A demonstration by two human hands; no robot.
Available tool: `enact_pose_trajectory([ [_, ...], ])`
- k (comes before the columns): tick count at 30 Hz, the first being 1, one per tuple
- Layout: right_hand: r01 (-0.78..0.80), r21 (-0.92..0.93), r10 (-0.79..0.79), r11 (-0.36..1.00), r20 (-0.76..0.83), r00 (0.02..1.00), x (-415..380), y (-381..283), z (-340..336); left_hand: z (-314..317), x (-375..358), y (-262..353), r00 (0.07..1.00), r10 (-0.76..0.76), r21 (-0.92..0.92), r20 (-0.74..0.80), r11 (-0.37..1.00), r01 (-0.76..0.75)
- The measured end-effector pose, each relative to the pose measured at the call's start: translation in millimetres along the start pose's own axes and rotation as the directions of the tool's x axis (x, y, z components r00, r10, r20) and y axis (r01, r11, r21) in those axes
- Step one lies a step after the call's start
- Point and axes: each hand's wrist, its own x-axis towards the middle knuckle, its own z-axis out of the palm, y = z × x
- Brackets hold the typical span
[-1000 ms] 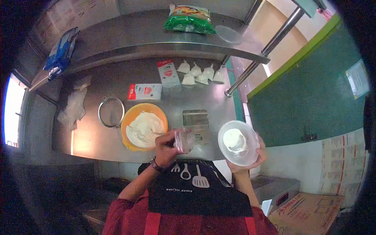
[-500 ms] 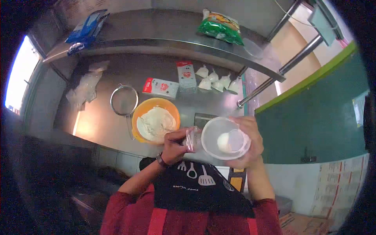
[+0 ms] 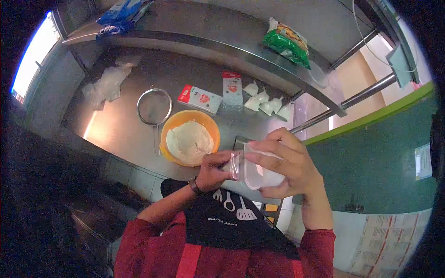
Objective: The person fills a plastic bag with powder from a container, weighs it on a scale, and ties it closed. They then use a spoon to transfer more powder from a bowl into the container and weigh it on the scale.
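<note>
My right hand [image 3: 292, 162] is wrapped round a translucent plastic tub [image 3: 262, 171], tilted on its side with its rim toward my left hand. Something white shows through its wall. My left hand [image 3: 215, 170] pinches a clear plastic bag [image 3: 236, 165], which touches or overlaps the tub's rim. Just beyond my left hand stands an orange bowl [image 3: 214, 134] holding white powder [image 3: 187, 139]. A thin utensil seems to rest in the powder near my left fingers.
A sieve [image 3: 154, 107] lies left of the bowl. Behind are two red-and-white boxes [image 3: 200, 99] and several small white bags [image 3: 266, 105]. Crumpled plastic [image 3: 109, 85] lies at the left. A raised metal shelf [image 3: 208, 44] holds a green packet [image 3: 287, 44] and a blue packet [image 3: 120, 14].
My right hand has turned the tub from opening upward to lying sideways, rim toward the bag. My left hand still holds the bag. The whole view has shifted slightly.
</note>
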Motion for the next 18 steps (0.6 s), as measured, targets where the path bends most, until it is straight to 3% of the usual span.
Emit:
enact_pose_trajectory([
  [3, 0.006, 0.021, -0.006, 1.0, -0.013, 1.0, 1.3, 1.3, 4.8, 1.2, 0.5, -1.6, 0.999, -0.043, -0.008, -0.002, 0.999, 0.043],
  [9, 0.006, 0.016, -0.007, 1.0, 0.019, 1.0, 7.5, -1.5, 7.3, -0.7, 0.7, -3.7, 0.998, 0.054, -0.082, -0.017, 0.995, -0.055],
  [14, 0.027, -0.045, -0.026, 0.999, 0.009, 1.0, 14.6, -6.9, 5.2, -3.5, 0.0, -4.9, 0.999, -0.037, -0.085, 0.0, 0.996, 0.037],
  [18, 0.043, -0.056, -0.042, 0.998, 0.02, 0.999, 18.1, -8.6, 3.7, -2.6, 2.2, 2.5, 1.0, -0.022, -0.108, -0.013, 0.994, 0.021],
])
